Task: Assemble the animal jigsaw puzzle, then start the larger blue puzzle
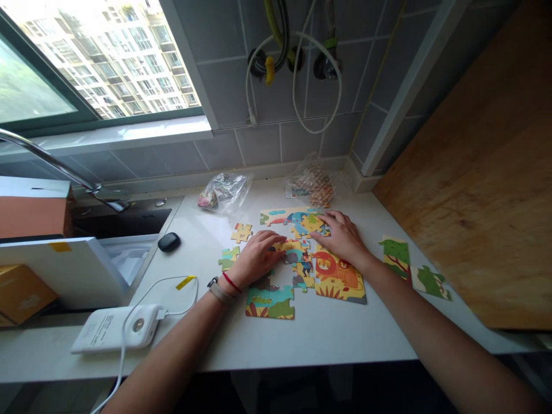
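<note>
A colourful jigsaw puzzle [336,276], partly joined, lies on the white counter [328,333]. My left hand [256,256] rests palm down on its middle, fingers stretched toward a piece [293,248]. My right hand [342,236] lies flat on the upper part, fingertips on the blue and yellow pieces [302,221]. Loose pieces sit to the left: a yellow one [241,232] and a green one [228,257]. A joined green and blue section [269,302] lies near my left wrist. Neither hand grips anything.
Two tree pieces [397,256] lie at the right by a wooden board [483,190]. Two plastic bags [224,191] of pieces sit at the back. A black mouse [169,241], a white power bank [114,328] with cable and a sink [125,224] are on the left.
</note>
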